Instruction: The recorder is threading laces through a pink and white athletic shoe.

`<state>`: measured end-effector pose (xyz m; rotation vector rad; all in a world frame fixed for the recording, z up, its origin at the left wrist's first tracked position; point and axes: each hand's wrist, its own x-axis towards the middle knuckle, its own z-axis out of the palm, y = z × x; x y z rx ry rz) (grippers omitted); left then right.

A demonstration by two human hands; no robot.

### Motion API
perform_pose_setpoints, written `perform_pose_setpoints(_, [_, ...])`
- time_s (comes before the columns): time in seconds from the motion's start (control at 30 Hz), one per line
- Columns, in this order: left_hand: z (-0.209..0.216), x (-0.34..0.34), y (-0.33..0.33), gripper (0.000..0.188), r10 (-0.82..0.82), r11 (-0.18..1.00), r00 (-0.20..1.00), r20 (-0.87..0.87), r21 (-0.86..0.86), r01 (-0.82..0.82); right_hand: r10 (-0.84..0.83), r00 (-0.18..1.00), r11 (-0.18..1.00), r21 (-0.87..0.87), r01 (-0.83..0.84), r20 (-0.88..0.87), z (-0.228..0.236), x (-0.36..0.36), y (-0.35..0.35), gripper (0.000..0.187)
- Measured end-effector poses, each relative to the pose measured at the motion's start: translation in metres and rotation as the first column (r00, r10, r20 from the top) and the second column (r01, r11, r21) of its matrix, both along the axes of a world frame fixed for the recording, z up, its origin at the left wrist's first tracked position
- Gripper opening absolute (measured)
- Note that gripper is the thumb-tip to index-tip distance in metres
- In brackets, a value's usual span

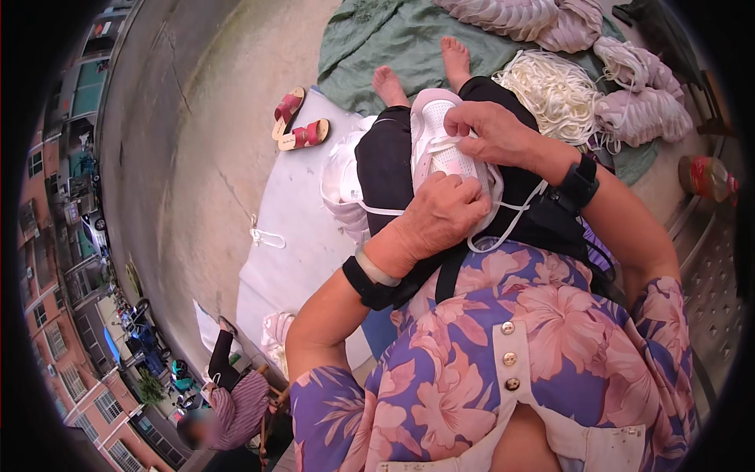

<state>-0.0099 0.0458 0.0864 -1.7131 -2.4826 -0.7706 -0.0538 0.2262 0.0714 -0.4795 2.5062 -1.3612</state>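
Observation:
A pink and white shoe upper (437,116) lies across my lap, toe pointing away from me. A white shoelace (503,226) runs through its eyelets, with loose loops trailing to both sides. My right hand (494,135) is closed, thumb and fingertips pinching the lace over the upper's middle. Below it my left hand (442,211) is closed too, its fingers curled at the near end of the lacing. What lies under those left fingertips is partly hidden, though lace comes out beside them.
A heap of white laces (548,94) and bundles of pink uppers (646,116) lie on a green cloth (358,59). Red sandals (305,135) stand at left, beside a white sheet (291,228). An oil bottle (705,178) is at right. Another person (240,401) sits at lower left.

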Motion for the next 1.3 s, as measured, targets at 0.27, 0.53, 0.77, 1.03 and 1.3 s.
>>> perform_pose_setpoints(0.27, [-0.003, -0.003, -0.001, 0.024, -0.019, 0.995, 0.988, 0.156, 0.098, 0.004, 0.156, 0.986, 0.987, -0.041, -0.153, 0.067, -0.003, -0.017, -0.004, 0.014])
perform_pose_setpoints(0.53, [0.005, -0.004, -0.004, 0.022, -0.022, 0.989, 0.944, 0.331, 0.145, -0.028, 0.072, 0.889, 0.946, -0.314, 0.083, 0.452, -0.021, -0.015, 0.009, 0.009])
perform_pose_setpoints(0.77, [0.019, -0.009, -0.009, 0.017, -0.008, 0.964, 0.659, 0.752, 0.181, -0.195, 0.082, 0.899, 0.943, -0.327, 0.070, 0.429, -0.022, -0.012, 0.013, 0.008])
perform_pose_setpoints(1.03, [0.025, 0.003, -0.032, 0.015, -0.038, 0.950, 0.593, 0.805, 0.213, -0.228, 0.025, 0.901, 0.921, -0.361, 0.149, 0.434, -0.030, -0.006, 0.015, 0.011])
perform_pose_setpoints(1.3, [0.026, 0.000, -0.028, 0.015, -0.012, 0.965, 0.577, 0.817, 0.161, -0.208, -0.112, 0.951, 0.988, -0.069, 0.138, 0.289, -0.020, -0.006, 0.006, 0.027])
